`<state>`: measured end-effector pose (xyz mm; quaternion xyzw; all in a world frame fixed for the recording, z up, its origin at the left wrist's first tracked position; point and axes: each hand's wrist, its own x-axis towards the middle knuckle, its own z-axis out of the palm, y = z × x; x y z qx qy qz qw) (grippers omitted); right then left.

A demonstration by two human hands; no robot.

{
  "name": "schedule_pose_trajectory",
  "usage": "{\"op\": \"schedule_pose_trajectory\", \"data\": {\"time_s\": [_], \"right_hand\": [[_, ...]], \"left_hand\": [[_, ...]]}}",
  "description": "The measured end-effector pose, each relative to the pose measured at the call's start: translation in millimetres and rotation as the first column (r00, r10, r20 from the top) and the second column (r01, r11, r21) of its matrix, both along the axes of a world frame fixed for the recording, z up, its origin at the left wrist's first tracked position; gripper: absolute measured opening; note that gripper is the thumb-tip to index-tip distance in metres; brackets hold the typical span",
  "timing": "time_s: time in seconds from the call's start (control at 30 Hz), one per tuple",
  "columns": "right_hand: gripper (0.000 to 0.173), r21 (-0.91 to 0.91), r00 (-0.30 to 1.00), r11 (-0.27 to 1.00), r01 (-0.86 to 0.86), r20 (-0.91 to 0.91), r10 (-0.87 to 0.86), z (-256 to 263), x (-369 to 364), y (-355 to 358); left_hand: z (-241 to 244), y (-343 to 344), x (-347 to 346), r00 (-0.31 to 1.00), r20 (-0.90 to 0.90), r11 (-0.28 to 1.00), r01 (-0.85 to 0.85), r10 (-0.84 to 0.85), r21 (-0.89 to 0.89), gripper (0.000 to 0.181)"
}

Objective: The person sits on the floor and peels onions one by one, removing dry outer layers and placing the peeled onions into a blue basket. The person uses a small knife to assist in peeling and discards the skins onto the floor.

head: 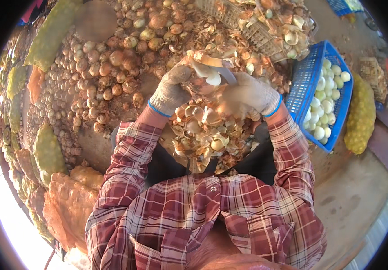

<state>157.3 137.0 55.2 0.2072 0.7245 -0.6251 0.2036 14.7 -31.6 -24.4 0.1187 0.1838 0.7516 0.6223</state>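
My left hand (pixel 173 89), in a knit glove with a blue cuff, is closed around a partly peeled onion (pixel 203 84); my fingers and loose skin hide much of it. My gloved right hand (pixel 249 94) grips a knife, and its handle is hidden in my fist. The knife blade (pixel 227 73) points up and left across the onion, beside a pale piece of peel (pixel 213 79). Motion blurs the right-hand fingers. Below both hands, between my knees, lies a heap of onion skins (pixel 204 128), with a pale onion (pixel 217 144) among them.
Unpeeled onions (pixel 116 59) cover the floor ahead and left. At the right, a tilted blue plastic crate (pixel 297 91) holds peeled white onions (pixel 322 104). A beige crate (pixel 261 37) heaped with skins stands ahead. Yellow (pixel 359 114) and orange (pixel 69 206) mesh sacks lie on either side.
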Motion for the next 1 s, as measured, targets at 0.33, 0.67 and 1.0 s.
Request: {"op": "schedule_pose_trajectory", "data": {"time_s": [0.33,0.67,1.0], "right_hand": [[0.047,0.856,0.945,0.509,0.089,-0.233,0.228,-33,-15,31],[0.056,0.900,0.973,0.434,0.042,-0.134,0.185,-48,-13,32],[0.047,0.873,0.909,0.468,0.134,-0.297,0.293,-48,-21,28]], "left_hand": [[17,42,-3,0.975,0.177,0.986,-0.114,0.135,-0.125,0.071],[20,45,5,0.997,-0.067,0.987,-0.045,0.035,-0.157,0.073],[10,33,12,0.953,0.291,0.983,-0.029,0.082,-0.180,0.074]]}}
